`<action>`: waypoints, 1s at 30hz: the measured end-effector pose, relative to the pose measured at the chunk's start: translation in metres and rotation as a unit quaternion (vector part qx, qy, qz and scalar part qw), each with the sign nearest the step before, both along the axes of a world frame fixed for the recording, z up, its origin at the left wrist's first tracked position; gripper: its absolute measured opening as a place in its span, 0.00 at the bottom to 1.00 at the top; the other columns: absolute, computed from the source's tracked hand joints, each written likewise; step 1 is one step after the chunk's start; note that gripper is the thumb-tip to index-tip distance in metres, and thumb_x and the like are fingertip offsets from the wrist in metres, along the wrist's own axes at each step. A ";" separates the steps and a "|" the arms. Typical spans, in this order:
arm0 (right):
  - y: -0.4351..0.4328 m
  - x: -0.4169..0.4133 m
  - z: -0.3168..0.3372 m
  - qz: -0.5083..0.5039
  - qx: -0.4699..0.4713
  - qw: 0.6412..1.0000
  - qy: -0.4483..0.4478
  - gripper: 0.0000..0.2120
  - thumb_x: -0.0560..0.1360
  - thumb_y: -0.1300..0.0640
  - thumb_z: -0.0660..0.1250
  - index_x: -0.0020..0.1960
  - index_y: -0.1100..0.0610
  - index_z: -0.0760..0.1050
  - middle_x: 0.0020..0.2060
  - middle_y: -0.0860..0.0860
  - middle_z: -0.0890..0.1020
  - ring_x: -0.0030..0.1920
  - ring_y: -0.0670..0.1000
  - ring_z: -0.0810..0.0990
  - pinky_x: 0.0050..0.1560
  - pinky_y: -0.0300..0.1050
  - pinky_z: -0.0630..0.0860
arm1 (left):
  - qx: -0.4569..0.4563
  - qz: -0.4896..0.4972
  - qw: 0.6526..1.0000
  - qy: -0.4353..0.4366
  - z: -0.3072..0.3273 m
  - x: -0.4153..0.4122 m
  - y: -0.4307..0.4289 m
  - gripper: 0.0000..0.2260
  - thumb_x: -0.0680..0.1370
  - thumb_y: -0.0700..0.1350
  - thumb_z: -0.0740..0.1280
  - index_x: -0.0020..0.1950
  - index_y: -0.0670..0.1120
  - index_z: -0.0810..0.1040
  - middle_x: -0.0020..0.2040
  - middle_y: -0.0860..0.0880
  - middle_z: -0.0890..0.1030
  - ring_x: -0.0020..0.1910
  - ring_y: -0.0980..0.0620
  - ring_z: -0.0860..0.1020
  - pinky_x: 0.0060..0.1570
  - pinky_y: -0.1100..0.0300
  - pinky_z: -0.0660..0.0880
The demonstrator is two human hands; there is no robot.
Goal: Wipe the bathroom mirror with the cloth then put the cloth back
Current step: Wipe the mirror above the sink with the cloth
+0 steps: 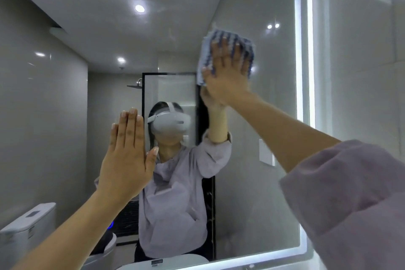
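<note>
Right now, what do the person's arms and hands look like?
The left hand and right hand are bare, with no gloves or rings showing. The left has longish pale nails. A soft lilac sleeve is bunched up on the right arm; the left forearm is uncovered.

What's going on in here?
A person is wiping a lit bathroom mirror. Their right hand presses a blue-and-white cloth flat against the glass near its upper right corner, fingers spread. The left hand is raised flat, fingers straight, lower and to the left; whether it touches the glass is unclear.
</note>
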State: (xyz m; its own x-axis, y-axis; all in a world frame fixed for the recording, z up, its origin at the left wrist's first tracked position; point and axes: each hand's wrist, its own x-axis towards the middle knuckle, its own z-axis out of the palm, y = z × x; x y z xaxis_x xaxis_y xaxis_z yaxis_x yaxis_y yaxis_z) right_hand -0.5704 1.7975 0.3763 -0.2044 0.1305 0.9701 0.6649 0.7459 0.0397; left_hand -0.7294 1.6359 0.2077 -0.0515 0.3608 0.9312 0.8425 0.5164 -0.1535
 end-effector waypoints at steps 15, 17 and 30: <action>-0.048 -0.047 -0.022 0.032 0.061 0.988 -0.140 0.32 0.81 0.39 0.45 0.78 0.50 0.36 0.78 0.50 0.38 0.77 0.55 0.34 0.73 0.55 0.30 | -0.004 -0.002 1.000 -0.002 -0.001 -0.002 -0.001 0.34 0.79 0.57 0.45 0.76 0.35 0.44 0.78 0.38 0.44 0.78 0.41 0.44 0.76 0.43 0.48; -0.037 -0.039 -0.025 0.032 0.065 0.989 -0.128 0.31 0.81 0.39 0.45 0.78 0.49 0.37 0.78 0.49 0.39 0.77 0.54 0.35 0.73 0.54 0.29 | -0.004 -0.005 1.000 -0.001 0.000 -0.002 0.000 0.34 0.79 0.57 0.46 0.76 0.35 0.44 0.78 0.38 0.44 0.78 0.41 0.44 0.76 0.43 0.48; 0.081 0.080 -0.046 -0.029 -0.048 0.998 -0.014 0.30 0.79 0.38 0.38 0.78 0.46 0.35 0.78 0.51 0.39 0.77 0.57 0.36 0.76 0.58 0.35 | -0.008 -0.002 1.000 0.004 -0.001 -0.004 -0.001 0.34 0.79 0.57 0.46 0.76 0.36 0.43 0.78 0.38 0.43 0.78 0.42 0.43 0.76 0.45 0.46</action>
State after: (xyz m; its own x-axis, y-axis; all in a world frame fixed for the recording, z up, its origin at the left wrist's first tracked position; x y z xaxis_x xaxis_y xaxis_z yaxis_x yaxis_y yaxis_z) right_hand -0.4909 1.8782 0.3303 -0.2215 0.2354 0.9463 0.7069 0.7072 -0.0104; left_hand -0.7337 1.6345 0.2071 -0.0420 0.3755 0.9259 0.8429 0.5108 -0.1689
